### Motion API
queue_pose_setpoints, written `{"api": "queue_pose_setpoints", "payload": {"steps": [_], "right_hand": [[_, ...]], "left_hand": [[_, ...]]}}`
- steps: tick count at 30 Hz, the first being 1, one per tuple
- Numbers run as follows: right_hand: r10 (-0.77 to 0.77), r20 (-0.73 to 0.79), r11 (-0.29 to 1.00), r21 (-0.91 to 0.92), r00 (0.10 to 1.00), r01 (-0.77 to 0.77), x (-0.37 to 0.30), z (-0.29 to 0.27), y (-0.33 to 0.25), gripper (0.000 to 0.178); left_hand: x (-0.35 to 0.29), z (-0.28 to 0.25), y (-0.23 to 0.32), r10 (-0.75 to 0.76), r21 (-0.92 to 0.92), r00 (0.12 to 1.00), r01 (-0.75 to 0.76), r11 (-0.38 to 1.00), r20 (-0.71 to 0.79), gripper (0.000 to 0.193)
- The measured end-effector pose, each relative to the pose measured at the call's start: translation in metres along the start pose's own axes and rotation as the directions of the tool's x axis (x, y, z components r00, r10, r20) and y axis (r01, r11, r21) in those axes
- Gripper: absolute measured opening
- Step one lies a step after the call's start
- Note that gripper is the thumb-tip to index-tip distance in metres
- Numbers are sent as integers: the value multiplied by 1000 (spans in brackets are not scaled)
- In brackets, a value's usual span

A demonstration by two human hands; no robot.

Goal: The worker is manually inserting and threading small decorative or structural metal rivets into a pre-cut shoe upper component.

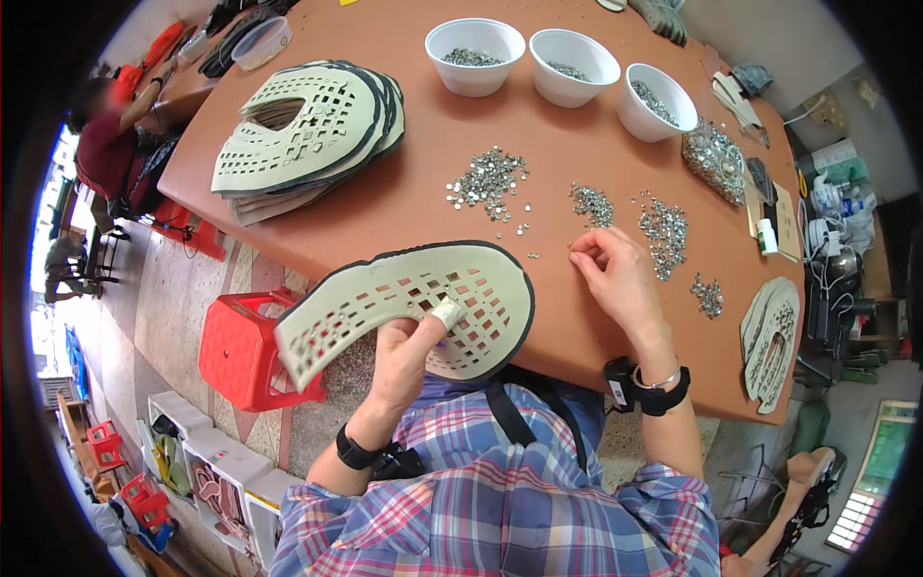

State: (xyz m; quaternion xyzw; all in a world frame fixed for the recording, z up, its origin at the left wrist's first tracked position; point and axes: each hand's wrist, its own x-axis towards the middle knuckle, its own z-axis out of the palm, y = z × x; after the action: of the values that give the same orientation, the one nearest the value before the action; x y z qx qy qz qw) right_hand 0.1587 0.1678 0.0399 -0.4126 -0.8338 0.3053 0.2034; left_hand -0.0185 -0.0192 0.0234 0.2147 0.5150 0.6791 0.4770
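Left hand (pixel 396 361): gripping a cream perforated panel (pixel 420 274), white-wrapped thumb on top.
Right hand (pixel 620 281): fingertips pinched together.
Just beyond it: small silvery stones (pixel 591 205).

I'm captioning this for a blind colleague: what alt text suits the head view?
A person's left hand holds a pale perforated piece at a brown table; the right hand, in a pinch, is beside piles of small shiny bits. Beyond stand three white bowls.

Cream panel (pixel 411 269), black edge (pixel 532 308). Orange-brown table (pixel 404 212). White bowls (pixel 574 90). Silvery stones (pixel 488 181). Red stool (pixel 238 351). Blue-pink plaid shirt (pixel 471 505).
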Motion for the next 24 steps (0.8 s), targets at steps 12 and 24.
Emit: {"api": "queue_pose_setpoints", "payload": {"steps": [12,24], "right_hand": [[-207,-156,962,-214,966,172,15,-3,20,3],[-157,-33,967,-207,987,147,-7,-13,17,4]], "left_hand": [[-1,8,3,-84,-164,996,90,982,43,30],[-6,18,9,-117,-222,978,155,963,176,31]]}}
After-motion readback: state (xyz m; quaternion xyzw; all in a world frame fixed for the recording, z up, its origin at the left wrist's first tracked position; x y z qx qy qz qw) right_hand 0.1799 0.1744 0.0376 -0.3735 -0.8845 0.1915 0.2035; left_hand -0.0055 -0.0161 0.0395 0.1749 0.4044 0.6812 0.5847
